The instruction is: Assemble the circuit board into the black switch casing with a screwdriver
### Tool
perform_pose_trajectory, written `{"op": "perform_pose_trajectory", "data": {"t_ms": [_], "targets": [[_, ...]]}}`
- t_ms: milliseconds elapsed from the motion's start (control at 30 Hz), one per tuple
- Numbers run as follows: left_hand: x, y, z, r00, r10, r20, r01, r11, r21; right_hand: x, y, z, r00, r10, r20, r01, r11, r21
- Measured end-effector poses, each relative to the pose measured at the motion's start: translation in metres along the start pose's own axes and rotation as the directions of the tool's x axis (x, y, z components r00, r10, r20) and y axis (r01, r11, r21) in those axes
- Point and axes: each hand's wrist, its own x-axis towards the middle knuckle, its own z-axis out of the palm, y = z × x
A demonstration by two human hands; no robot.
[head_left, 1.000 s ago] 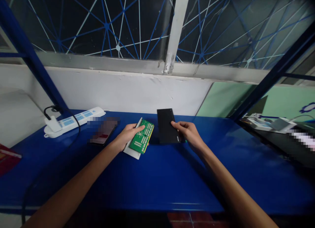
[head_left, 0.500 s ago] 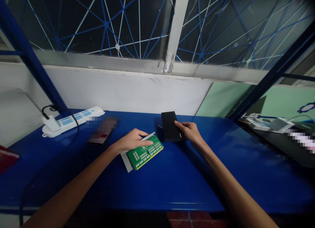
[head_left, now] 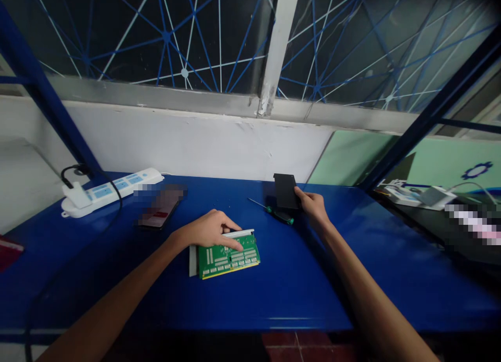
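My left hand (head_left: 214,230) is closed on a green circuit board (head_left: 230,260) with white connectors and a yellow front edge. Its thumb lies across the board's face, and a pale metal strip (head_left: 243,233) runs along the back edge. A flat black cover (head_left: 286,191) is tilted up in my right hand (head_left: 312,204), pinched at its right edge. Just below the cover, a screwdriver (head_left: 279,214) with a black and green handle rests on the blue table (head_left: 297,278), its shaft pointing left.
At the back left lies a white power strip (head_left: 113,191) with a plug and a black cable (head_left: 113,216). A phone (head_left: 162,208) lies in front of it. Electronics and a white box (head_left: 438,196) sit at the far right. Blue frame posts (head_left: 407,132) rise on both sides.
The black cover has moved up and right in my right hand, uncovering the screwdriver. The circuit board has turned and come slightly closer, with its front edge now nearly level.
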Motion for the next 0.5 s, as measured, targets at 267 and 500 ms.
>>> {"op": "perform_pose_trajectory", "data": {"t_ms": [267,500], "targets": [[-0.003,0.009,0.0,1.0,0.028,0.006,-0.029,0.988,0.154,0.008,0.005,-0.004,0.994,0.041,0.098,-0.022,0.981,-0.194],[-0.003,0.013,0.006,0.988,0.131,-0.077,-0.089,0.912,0.399,-0.015,-0.011,0.005,0.929,-0.02,0.369,0.089,0.981,-0.172]]}}
